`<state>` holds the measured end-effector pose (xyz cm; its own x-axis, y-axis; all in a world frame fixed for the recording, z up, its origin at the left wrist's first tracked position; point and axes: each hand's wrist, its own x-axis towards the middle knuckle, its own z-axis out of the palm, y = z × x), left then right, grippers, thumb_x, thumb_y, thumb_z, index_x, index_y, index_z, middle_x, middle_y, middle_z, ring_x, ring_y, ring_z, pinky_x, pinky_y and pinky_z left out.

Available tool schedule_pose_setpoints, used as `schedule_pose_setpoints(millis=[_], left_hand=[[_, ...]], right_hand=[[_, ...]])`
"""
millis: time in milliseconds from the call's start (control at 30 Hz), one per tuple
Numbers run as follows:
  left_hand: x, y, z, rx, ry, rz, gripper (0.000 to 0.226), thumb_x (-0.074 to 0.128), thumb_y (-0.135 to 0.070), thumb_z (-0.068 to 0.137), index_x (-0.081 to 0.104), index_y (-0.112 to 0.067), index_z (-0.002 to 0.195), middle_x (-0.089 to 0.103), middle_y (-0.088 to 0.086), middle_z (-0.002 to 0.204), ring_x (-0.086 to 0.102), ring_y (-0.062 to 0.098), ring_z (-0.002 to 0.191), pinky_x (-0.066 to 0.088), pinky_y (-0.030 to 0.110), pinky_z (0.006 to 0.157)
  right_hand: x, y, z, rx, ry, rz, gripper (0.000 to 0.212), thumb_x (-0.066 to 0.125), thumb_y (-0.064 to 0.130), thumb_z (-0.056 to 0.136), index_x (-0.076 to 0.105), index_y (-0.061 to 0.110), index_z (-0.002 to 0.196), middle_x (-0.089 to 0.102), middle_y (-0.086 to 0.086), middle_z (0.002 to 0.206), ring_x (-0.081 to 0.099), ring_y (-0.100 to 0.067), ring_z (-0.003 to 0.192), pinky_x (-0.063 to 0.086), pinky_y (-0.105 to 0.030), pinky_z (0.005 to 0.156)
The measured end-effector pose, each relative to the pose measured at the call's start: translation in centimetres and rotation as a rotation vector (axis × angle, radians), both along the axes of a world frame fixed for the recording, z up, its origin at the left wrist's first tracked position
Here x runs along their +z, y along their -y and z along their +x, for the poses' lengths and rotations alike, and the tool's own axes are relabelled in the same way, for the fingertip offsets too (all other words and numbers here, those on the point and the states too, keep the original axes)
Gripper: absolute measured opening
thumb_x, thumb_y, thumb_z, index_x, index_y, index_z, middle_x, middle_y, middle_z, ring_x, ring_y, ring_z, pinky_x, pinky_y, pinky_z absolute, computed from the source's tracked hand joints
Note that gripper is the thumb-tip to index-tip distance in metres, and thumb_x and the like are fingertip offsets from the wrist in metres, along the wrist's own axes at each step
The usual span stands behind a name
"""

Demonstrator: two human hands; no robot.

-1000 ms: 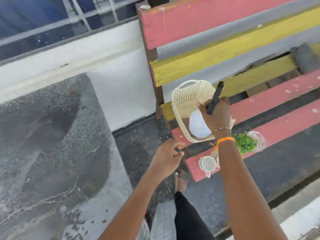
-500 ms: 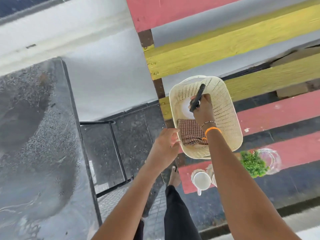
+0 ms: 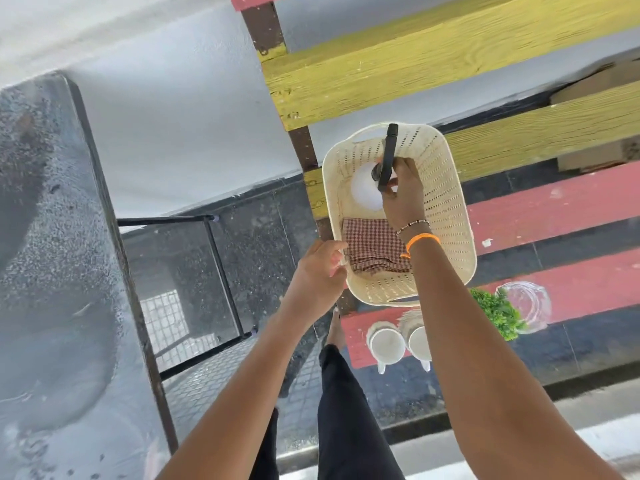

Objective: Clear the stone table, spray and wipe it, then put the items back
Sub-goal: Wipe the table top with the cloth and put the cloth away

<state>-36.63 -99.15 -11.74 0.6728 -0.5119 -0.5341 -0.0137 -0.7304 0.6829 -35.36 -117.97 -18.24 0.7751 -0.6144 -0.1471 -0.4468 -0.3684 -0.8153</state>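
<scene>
At centre right of the frame the right hand [image 3: 401,195] grips a black-handled tool [image 3: 387,161] inside the cream basket [image 3: 446,216], which sits on the painted bench [image 3: 554,209]. The left hand [image 3: 320,271], fingers loosely curled, touches the basket's near rim. The wet stone table [image 3: 52,237] fills the left. Best to steady the rim (it looks light) and set the tool beside the checked cloth [image 3: 374,247].

Perforated matt plastic basket [image 3: 446,216] holds checked woven cloth [image 3: 374,245]; at nine o'clock, speckled polished stone table [image 3: 52,271] glistens wet.
</scene>
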Motion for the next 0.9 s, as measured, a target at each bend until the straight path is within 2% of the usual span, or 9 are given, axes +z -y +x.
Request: schedule_pose_setpoints(millis=[100,167,233,300,400,533,667,800,900], left_hand=[[-0.1,0.4,-0.1,0.018,0.0,-0.013,0.038,0.053,-0.008,0.089,0.052,-0.015,0.126,0.055,0.003,0.117,0.053,0.006,0.099,0.04,0.015,0.089],[-0.1,0.8,0.0,0.034,-0.001,-0.034,0.037,0.052,-0.008,0.089,0.053,-0.016,0.125,0.055,0.001,0.116,0.052,0.004,0.097,0.04,0.013,0.086],[-0.2,1.2,0.0,0.06,-0.03,-0.049,0.037,0.052,-0.009,0.089,0.053,-0.018,0.124,0.055,-0.002,0.114,0.053,0.003,0.093,0.039,0.007,0.079],[-0.4,1.4,0.0,0.077,-0.05,-0.057,0.036,0.052,-0.009,0.089,0.053,-0.019,0.123,0.054,-0.005,0.11,0.053,0.001,0.091,0.04,0.005,0.072],[-0.6,1.5,0.0,0.09,-0.046,-0.06,0.036,0.052,-0.009,0.088,0.054,-0.018,0.123,0.053,-0.007,0.106,0.054,0.001,0.089,0.04,0.004,0.07],[-0.3,1.2,-0.2,0.096,-0.042,-0.069,0.037,0.053,-0.008,0.088,0.054,-0.018,0.123,0.053,-0.007,0.103,0.055,0.004,0.091,0.041,0.005,0.071],[0.6,0.4,-0.4,0.09,-0.056,-0.077,0.04,0.058,-0.007,0.085,0.054,-0.019,0.123,0.053,-0.007,0.106,0.054,0.002,0.093,0.042,0.002,0.073],[2.2,-0.8,-1.1,0.065,-0.114,-0.079,0.054,0.067,-0.012,0.081,0.047,-0.023,0.13,0.052,-0.004,0.12,0.054,0.007,0.107,0.043,0.024,0.1],[3.8,-2.4,-2.2,-0.015,-0.137,-0.132,0.089,0.078,-0.025,0.07,0.026,-0.028,0.142,0.038,-0.005,0.139,0.041,0.007,0.123,0.031,0.022,0.104]], right_hand=[[-0.5,0.0,-1.3,-0.082,-0.011,0.11,0.048,0.059,-0.009,0.077,0.051,0.007,0.122,0.05,-0.008,0.115,0.055,-0.012,0.081,0.051,-0.021,0.076],[-1.7,0.0,-2.4,-0.213,-0.087,0.12,0.051,0.049,-0.012,0.079,0.047,0.006,0.126,0.051,-0.01,0.119,0.055,-0.016,0.097,0.048,-0.024,0.083],[-3.6,0.1,-3.3,-0.225,-0.36,0.112,0.053,0.042,-0.01,0.081,0.041,0.005,0.132,0.045,-0.014,0.132,0.046,-0.027,0.121,0.037,-0.034,0.101],[-5.3,0.0,-4.0,-0.048,-0.726,0.067,0.057,0.043,-0.002,0.085,0.029,0.005,0.139,0.032,-0.015,0.144,0.031,-0.032,0.133,0.024,-0.038,0.109],[-6.2,-0.1,-4.3,0.071,-0.893,-0.019,0.056,0.05,0.007,0.086,0.028,0.005,0.138,0.028,-0.017,0.142,0.023,-0.036,0.134,0.025,-0.041,0.109],[-5.7,0.3,-4.5,0.079,-0.823,-0.051,0.033,0.056,0.013,0.083,0.056,0.007,0.116,0.045,-0.016,0.125,0.034,-0.037,0.123,0.04,-0.04,0.099],[-2.6,-1.2,-5.8,0.011,-0.592,0.075,0.008,0.06,0.01,0.076,0.056,0.013,0.083,0.061,-0.01,0.099,0.053,-0.025,0.087,0.04,-0.028,0.073],[3.0,-3.3,-6.9,0.003,-0.397,0.044,0.017,0.064,0.016,0.075,0.047,0.017,0.074,0.053,0.003,0.07,0.048,-0.016,0.066,0.037,-0.024,0.06],[8.4,-5.8,-7.1,-0.02,-0.204,0.083,0.024,0.065,0.014,0.073,0.042,0.018,0.068,0.044,0.009,0.061,0.04,-0.006,0.055,0.033,-0.011,0.049]])
